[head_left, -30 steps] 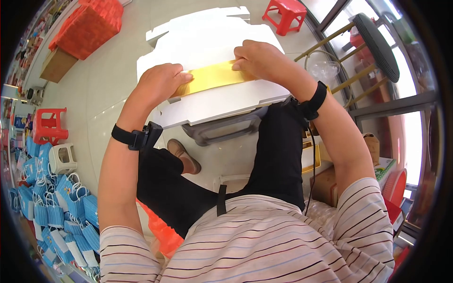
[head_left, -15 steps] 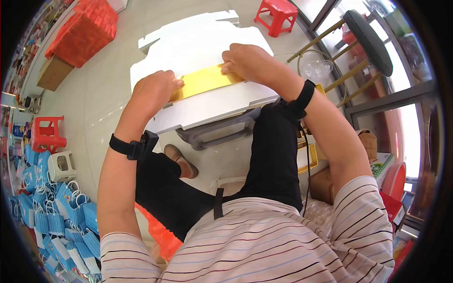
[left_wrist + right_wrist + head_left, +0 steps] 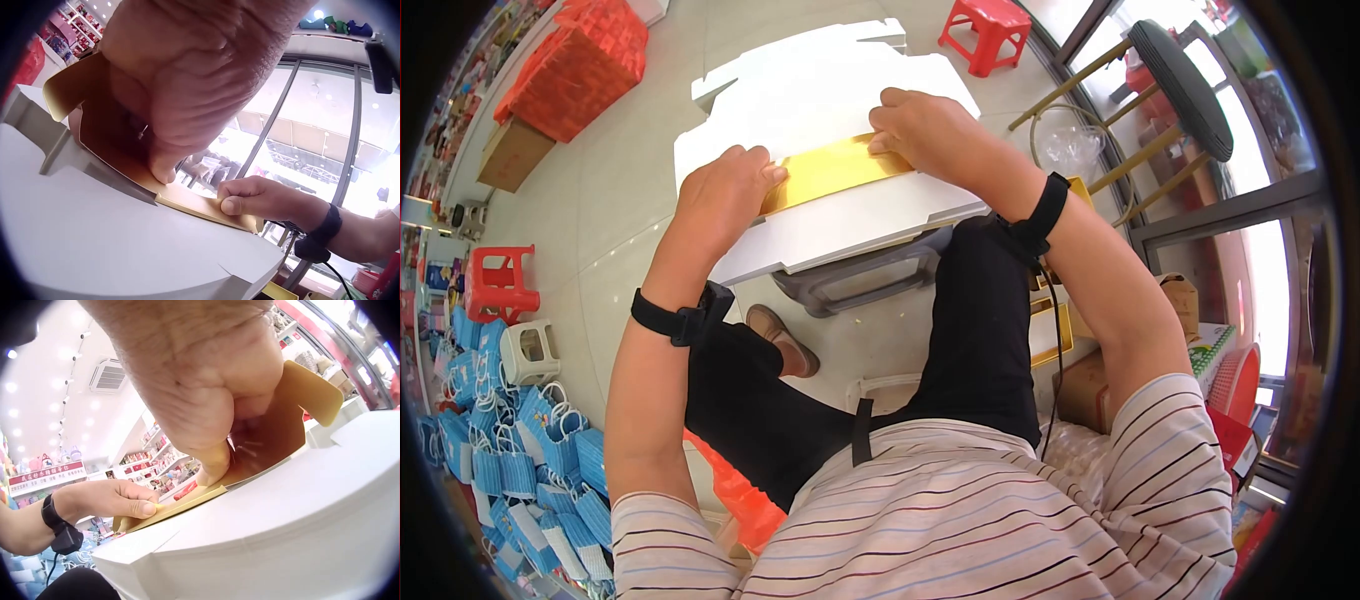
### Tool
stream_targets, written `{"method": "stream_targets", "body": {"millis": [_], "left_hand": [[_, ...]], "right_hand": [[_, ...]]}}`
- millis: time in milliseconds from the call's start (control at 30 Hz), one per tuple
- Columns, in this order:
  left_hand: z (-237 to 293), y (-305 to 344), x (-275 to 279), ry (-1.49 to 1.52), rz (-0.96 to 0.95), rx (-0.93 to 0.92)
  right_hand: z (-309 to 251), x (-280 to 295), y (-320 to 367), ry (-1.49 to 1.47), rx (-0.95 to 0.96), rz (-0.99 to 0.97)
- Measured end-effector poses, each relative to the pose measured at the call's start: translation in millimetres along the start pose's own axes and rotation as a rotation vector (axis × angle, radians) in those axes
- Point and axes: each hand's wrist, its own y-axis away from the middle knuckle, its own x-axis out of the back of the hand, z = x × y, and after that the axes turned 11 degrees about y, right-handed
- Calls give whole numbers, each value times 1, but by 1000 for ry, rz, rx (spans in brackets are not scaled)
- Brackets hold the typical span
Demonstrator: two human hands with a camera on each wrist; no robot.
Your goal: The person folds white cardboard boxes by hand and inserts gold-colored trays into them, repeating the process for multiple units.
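A stack of flat white cardboard box blanks lies in front of me, notched along its edges. Across it runs a shiny gold cardboard panel, folded up from the white, with a rounded tab at its end in the right wrist view. My left hand grips the panel's left end, thumb on the near side. At the right end my right hand pinches it the same way. The left wrist view shows the panel's fold low along the white sheet, the left thumb pressing near it.
A dark grey plastic stool supports the stack, close to my knees. A red stool and a tall black-seated stool stand beyond, right. Blue-and-white bags are heaped on the left, near another red stool. Glass doors line the right.
The stack and both hands sit slightly further left in the head view than a second ago. My left thumb has drawn back toward the panel's left end. Little differs over the last half second.
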Motion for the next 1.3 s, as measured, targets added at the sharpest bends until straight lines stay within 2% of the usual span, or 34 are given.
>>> {"method": "stream_targets", "body": {"millis": [233,300,367,400,533,600,833,900,1233,1300], "left_hand": [[21,-1,20,-2,-79,64],[17,-5,12,82,4,-77],[8,-15,4,174,-52,-13],[4,-19,0,260,-100,52],[4,-21,0,296,-113,77],[-2,-21,-3,289,-82,17],[10,-14,-7,203,-26,44],[9,-14,-7,183,-4,-23],[11,-15,-7,78,-22,-30],[15,-13,-7,173,13,55]], "right_hand": [[6,-1,2,9,114,134],[6,-2,4,-9,122,146],[5,-2,2,-13,106,167],[5,-2,0,-15,98,159],[9,-5,-2,8,104,130],[8,-5,-4,3,110,133],[5,-2,-2,49,112,107],[3,-1,-2,52,121,111],[0,1,-1,92,108,75],[0,1,0,104,96,60]]}}
